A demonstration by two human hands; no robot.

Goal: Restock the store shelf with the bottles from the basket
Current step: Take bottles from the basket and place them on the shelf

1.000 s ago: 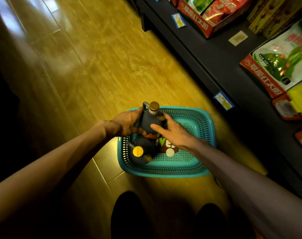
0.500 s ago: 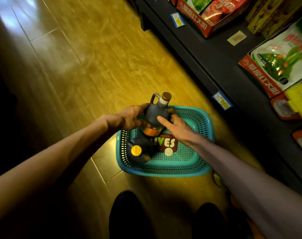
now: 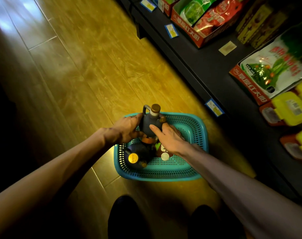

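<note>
Both hands, left hand point(image 3: 127, 129) and right hand point(image 3: 167, 137), grip a bottle point(image 3: 151, 123) above the basket point(image 3: 195, 125); next it should go onto the shelf point(image 3: 215, 66).

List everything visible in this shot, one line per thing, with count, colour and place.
dark jug-shaped bottle with brown cap: 1, dark grey, held upright above the basket
dark bottle with yellow cap: 1, in the basket, near left
red-brown labelled container with white cap: 1, in the basket, partly hidden
perforated plastic basket: 1, teal, on the floor
wooden plank floor: yellow-brown
dark store shelf: 1, at right
red display boxes of packets: at least 2, on the shelf
yellow-lidded tubs: several, shelf far right
blue price tags: 4, shelf edge
left hand: grips the jug
right hand: grips the jug
</note>
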